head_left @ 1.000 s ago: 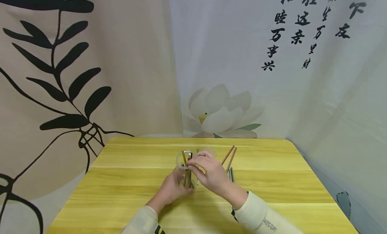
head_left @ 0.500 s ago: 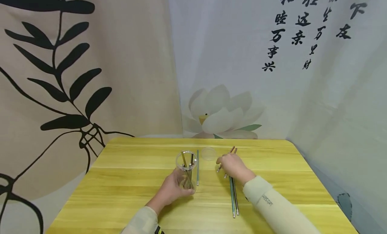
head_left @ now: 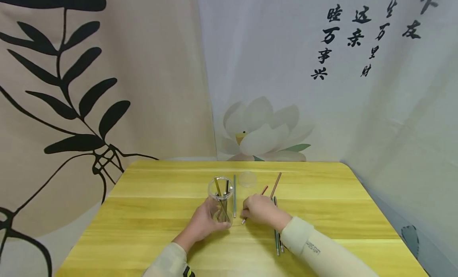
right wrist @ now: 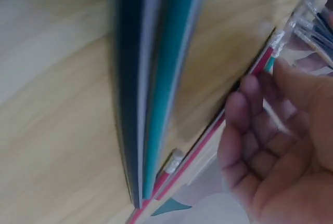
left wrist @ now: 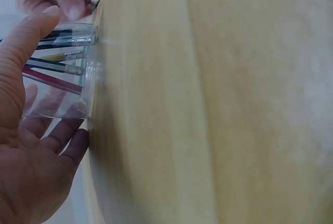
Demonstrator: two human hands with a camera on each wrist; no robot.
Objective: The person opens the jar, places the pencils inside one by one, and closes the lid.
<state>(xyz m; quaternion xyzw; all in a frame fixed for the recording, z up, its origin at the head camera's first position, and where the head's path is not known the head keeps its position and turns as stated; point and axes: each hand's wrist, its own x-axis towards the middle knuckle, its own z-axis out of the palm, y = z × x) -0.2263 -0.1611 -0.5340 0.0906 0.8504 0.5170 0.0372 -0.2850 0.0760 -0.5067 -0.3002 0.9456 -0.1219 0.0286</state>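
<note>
Our left hand point(head_left: 206, 218) grips an upright clear cup point(head_left: 214, 197) of pencils, roughly midway between the left and right edges of the tabletop point(head_left: 150, 205), while our right hand point(head_left: 260, 208) pinches a red pencil point(head_left: 264, 190) to the cup's right. Towards the far edge we see a clear disc point(head_left: 247, 179) and another red pencil point(head_left: 277, 181); a bluish pencil point(head_left: 234, 195) lies just beside the cup.

I'm in a cloth-screened nook, kind of room unclear: wood-grain table point(head_left: 136, 213), hangings point(head_left: 161, 70) printed with lotus point(head_left: 262, 140) and calligraphy point(head_left: 329, 34).
</note>
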